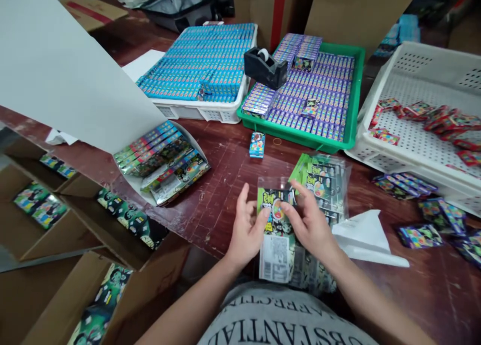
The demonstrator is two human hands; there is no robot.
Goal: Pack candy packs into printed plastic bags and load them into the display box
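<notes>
Close to my body, a clear-fronted printed packet (276, 257) with a white label and a green and black picture lies between my two hands. My left hand (246, 229) grips its left edge, thumb on the front. From the other side my right hand (310, 224) presses its thumb on the picture, its index finger near the top edge. Beneath and beyond the right hand is a pile of similar green and black packets (328, 182) in clear plastic. White paper (364, 234) lies beside that pile. A small blue box (257, 144) stands farther off on the table.
Behind are a white tray (221, 114) of blue boxes and a green tray (355, 104) of purple boxes, with a black tape dispenser (265, 69) on top. A white basket (413, 79) with red packets stands right. At left are an open display carton (86, 69) and cardboard boxes (158, 257).
</notes>
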